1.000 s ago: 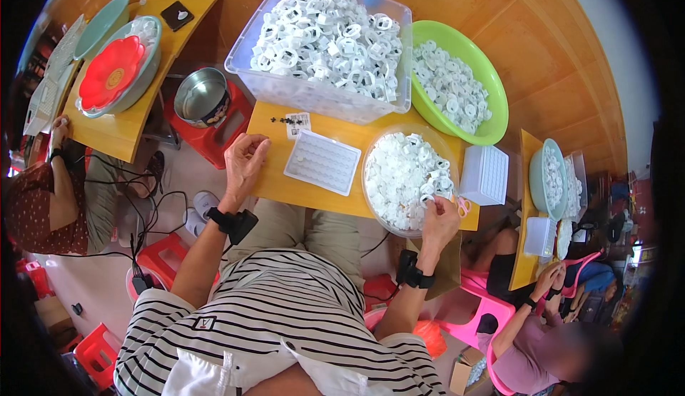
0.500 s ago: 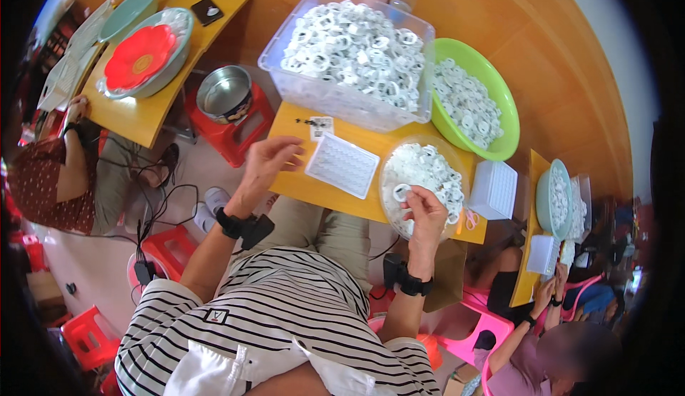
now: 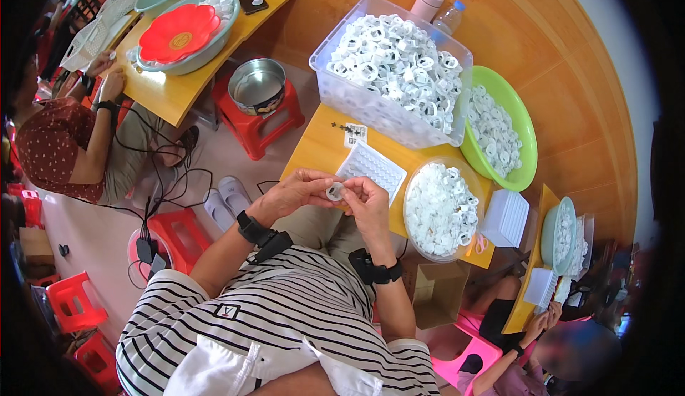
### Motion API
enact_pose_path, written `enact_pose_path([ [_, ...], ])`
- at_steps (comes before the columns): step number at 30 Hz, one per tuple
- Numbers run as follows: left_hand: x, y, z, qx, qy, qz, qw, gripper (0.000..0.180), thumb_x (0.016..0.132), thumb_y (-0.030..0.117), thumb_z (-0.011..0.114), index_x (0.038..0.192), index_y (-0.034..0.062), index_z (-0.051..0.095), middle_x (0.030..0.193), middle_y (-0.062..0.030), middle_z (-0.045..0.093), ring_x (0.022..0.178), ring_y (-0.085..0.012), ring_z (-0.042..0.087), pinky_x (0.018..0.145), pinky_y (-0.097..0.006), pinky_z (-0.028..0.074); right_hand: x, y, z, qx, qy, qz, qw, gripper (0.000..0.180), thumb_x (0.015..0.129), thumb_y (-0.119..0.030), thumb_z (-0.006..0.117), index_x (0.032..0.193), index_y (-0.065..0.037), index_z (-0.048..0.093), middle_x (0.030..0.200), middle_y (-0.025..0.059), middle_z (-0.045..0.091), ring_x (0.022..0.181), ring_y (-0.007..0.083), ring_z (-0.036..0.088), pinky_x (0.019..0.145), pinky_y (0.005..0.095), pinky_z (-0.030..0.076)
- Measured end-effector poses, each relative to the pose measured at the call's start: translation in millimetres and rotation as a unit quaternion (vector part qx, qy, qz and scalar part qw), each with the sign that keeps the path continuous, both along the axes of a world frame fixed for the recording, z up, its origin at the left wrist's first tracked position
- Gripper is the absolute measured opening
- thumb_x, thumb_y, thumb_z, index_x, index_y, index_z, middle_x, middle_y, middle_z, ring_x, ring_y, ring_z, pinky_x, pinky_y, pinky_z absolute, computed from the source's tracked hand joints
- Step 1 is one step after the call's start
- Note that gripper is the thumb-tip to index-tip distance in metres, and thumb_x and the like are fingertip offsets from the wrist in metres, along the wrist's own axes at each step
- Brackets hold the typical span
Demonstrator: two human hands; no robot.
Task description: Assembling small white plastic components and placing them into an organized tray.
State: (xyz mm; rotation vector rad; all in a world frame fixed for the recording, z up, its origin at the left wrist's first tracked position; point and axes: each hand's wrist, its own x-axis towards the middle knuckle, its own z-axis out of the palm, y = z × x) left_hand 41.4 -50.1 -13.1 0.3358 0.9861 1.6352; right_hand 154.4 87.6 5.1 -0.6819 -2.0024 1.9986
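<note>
A small white plastic ring (image 3: 334, 192) with a dark opening is pinched between both hands in front of my body. My left hand (image 3: 298, 190) grips its left side with thumb and fingers. From the other side, my right hand (image 3: 367, 202) holds it in a pinch. Just beyond the hands lies a white tray (image 3: 374, 170) with rows of small cells, partly covered by my fingers. To its right stands a round clear bowl (image 3: 410, 233) heaped with white plastic pieces (image 3: 439, 207).
A large clear bin (image 3: 389, 119) full of white rings stands at the back of the yellow table (image 3: 314, 143), beside a green basin (image 3: 526, 135). Stacked white trays (image 3: 505, 219) and pink scissors (image 3: 481, 242) lie right. Co-workers sit at tables left and right.
My right hand has moved left from the bowl, carrying the ring to the middle. My left hand has come in to meet it and now grips the ring too. The view has shifted.
</note>
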Motion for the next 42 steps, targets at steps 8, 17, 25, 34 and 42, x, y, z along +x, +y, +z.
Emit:
enact_pose_path([
  [8,-13,5,3,-0.018,-0.032,0.109,0.993,0.029,0.091,0.022,0.051,0.108,-0.0012,0.059,0.095,-0.0062,0.063,0.086,-0.0117,0.06,0.079,-0.022,0.05,-30,26,-18,0.31,0.006,-0.073,0.948,0.008,0.078,-0.009,0.062,0.082,-0.003,0.063,0.073,0.0092,0.059,0.062,0.0223,0.059,0.057,0.0324,0.045],
  [17,-18,13,-6,0.012,-0.073,0.119,0.99,0.031,0.091,0.018,0.051,0.112,-0.0044,0.055,0.099,-0.0122,0.062,0.087,-0.0184,0.063,0.077,-0.025,0.053,-41,18,-29,0.441,-0.021,-0.054,0.895,0.004,0.073,-0.006,0.062,0.075,-0.005,0.059,0.077,0.0102,0.054,0.069,0.0314,0.056,0.058,0.0402,0.043],
  [25,-18,14,-11,-0.004,-0.07,0.114,0.991,0.029,0.091,0.019,0.052,0.11,-0.0028,0.057,0.095,-0.0102,0.063,0.082,-0.0159,0.064,0.073,-0.024,0.054,-37,8,-10,0.338,0.063,-0.07,0.936,0.009,0.075,0.004,0.059,0.083,0.0,0.061,0.076,0.0086,0.057,0.061,0.0183,0.057,0.055,0.0279,0.045],
  [34,-18,15,-20,0.016,-0.069,0.119,0.99,0.021,0.088,0.019,0.057,0.097,0.0002,0.063,0.083,-0.0043,0.063,0.072,-0.0094,0.061,0.071,-0.025,0.054,-38,-17,-3,0.427,0.118,-0.046,0.895,0.015,0.074,0.006,0.057,0.087,-0.001,0.055,0.079,0.0121,0.055,0.071,0.0293,0.057,0.06,0.0359,0.046],
  [42,-15,16,-14,-0.01,-0.032,0.127,0.991,0.02,0.088,0.019,0.057,0.094,0.0006,0.063,0.075,-0.0005,0.059,0.067,-0.0072,0.058,0.07,-0.025,0.054,-39,-9,-3,0.462,0.084,-0.003,0.883,0.01,0.074,0.002,0.058,0.082,-0.003,0.055,0.076,0.0108,0.056,0.07,0.0298,0.057,0.059,0.0373,0.046],
])
